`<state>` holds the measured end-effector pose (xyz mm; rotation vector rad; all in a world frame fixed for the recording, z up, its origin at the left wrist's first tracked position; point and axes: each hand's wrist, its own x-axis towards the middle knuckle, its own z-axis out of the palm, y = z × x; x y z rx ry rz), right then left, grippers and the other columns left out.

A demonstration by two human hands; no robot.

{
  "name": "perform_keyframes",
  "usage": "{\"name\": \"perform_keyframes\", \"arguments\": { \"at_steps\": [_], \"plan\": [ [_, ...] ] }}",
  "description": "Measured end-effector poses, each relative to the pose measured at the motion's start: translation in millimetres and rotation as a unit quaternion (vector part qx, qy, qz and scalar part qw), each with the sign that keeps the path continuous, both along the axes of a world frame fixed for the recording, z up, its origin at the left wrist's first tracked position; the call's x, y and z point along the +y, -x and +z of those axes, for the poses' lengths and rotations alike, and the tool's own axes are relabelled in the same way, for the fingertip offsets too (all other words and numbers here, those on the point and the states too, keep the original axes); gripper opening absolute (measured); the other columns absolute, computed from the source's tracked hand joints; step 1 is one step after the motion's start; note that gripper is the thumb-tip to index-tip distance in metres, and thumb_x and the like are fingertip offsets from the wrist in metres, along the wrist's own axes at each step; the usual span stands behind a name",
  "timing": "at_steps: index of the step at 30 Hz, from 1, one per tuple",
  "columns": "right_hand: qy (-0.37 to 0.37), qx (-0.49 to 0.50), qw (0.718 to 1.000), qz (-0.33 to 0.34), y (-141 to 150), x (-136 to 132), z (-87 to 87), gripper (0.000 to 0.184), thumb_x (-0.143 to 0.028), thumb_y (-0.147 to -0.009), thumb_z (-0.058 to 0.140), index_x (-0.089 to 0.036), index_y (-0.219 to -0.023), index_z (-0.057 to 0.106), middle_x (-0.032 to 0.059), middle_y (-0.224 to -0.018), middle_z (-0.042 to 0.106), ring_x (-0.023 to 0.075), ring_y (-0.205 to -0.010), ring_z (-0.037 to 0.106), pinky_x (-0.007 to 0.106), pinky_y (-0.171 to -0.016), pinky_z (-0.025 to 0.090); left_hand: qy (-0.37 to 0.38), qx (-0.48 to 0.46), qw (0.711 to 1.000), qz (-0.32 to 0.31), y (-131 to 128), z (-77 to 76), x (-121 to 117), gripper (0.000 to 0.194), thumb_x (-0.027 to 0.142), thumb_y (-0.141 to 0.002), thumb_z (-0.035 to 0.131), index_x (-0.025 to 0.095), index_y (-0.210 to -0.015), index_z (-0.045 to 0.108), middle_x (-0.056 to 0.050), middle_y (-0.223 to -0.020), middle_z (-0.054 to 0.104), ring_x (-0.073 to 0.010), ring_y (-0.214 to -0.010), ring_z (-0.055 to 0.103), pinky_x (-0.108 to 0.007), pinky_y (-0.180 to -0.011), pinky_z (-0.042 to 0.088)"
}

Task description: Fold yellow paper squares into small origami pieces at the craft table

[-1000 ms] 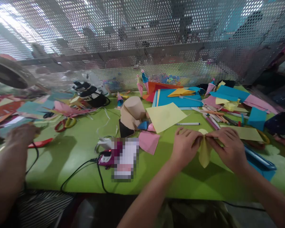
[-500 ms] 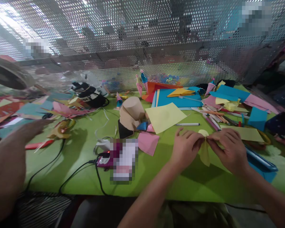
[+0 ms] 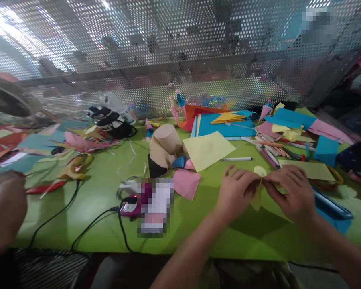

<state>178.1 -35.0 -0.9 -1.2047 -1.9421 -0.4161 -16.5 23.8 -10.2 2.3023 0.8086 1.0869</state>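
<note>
Above the desk [image 3: 94, 192], near its front edge, the left hand [image 3: 236, 192] and right hand [image 3: 293, 192] pinch yellow paper [image 3: 256, 201], each grip closed, the lower end hanging down.

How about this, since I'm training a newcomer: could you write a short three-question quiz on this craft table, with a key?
1. True or false: the paper piece between the left hand and the right hand is blue.
2. What colour is the folded paper on the blue sheets? A black, B orange-yellow, C white.
3. On which side of the left hand does the nearest pink paper lie?

Key: 1 false, it is yellow; 2 B; 3 left.
</note>
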Motion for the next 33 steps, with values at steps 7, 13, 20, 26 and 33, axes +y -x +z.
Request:
{"name": "perform_keyframes", "arguments": {
  "at_steps": [7, 13, 20, 26, 33],
  "plan": [
    [-0.011, 0.004, 1.000, 0.005, -1, 1, 0.6, 0.019, -0.012, -0.093, 0.077, -0.026, -0.101, 0.066, 0.0024, -0.086, 0.078, 0.0230, -0.081, 0.067, 0.042, -0.083, 0.048, 0.035, -0.040, 0.999, -0.009, 1, 4.9, -1, 0.013, 0.014, -0.101, 0.065, 0.024, -0.101, 0.074, -0.001, -0.099, 0.083, -0.0203, -0.094, 0.076, -0.045, -0.110, 0.044],
    [-0.012, 0.027, 1.000, 0.004, 0, 1, 0.1, 0.016, -0.014, -0.094, 0.077, -0.028, -0.100, 0.069, 0.0015, -0.086, 0.080, 0.0232, -0.081, 0.069, 0.041, -0.081, 0.049, 0.067, -0.039, 0.996, -0.032, 2, 6.6, -2, 0.005, 0.026, -0.100, 0.072, 0.022, -0.103, 0.072, -0.002, -0.101, 0.082, -0.0233, -0.099, 0.075, -0.048, -0.112, 0.043],
    [0.111, 0.115, 0.986, 0.037, -13, 5, 5.7, 0.033, -0.030, -0.098, 0.076, -0.032, -0.130, 0.072, 0.0065, -0.114, 0.079, 0.0274, -0.108, 0.073, 0.043, -0.089, 0.058, 0.098, -0.062, 0.993, -0.037, 3, 2.6, 4, 0.003, 0.024, -0.098, 0.074, 0.022, -0.097, 0.074, -0.003, -0.097, 0.081, -0.0231, -0.095, 0.073, -0.043, -0.099, 0.049],
    [0.217, 0.138, 0.963, 0.082, -22, 11, 6.0, 0.014, -0.039, -0.102, 0.068, -0.032, -0.109, 0.077, 0.0052, -0.125, 0.080, 0.0276, -0.117, 0.073, 0.047, -0.098, 0.059, 0.201, -0.104, 0.971, -0.080, 5, 11.2, 4, 0.010, 0.029, -0.100, 0.072, 0.020, -0.098, 0.076, -0.006, -0.101, 0.080, -0.0219, -0.098, 0.073, -0.033, -0.089, 0.054],
    [0.192, 0.176, 0.964, 0.047, -17, 7, 1.2, 0.023, -0.041, -0.098, 0.074, -0.031, -0.119, 0.072, 0.0070, -0.120, 0.078, 0.0285, -0.116, 0.072, 0.046, -0.096, 0.058, 0.298, -0.135, 0.942, -0.073, 6, 10.0, 4, 0.014, 0.028, -0.102, 0.067, 0.018, -0.109, 0.075, -0.008, -0.110, 0.078, -0.0210, -0.104, 0.072, -0.031, -0.091, 0.056]
  ]
}}
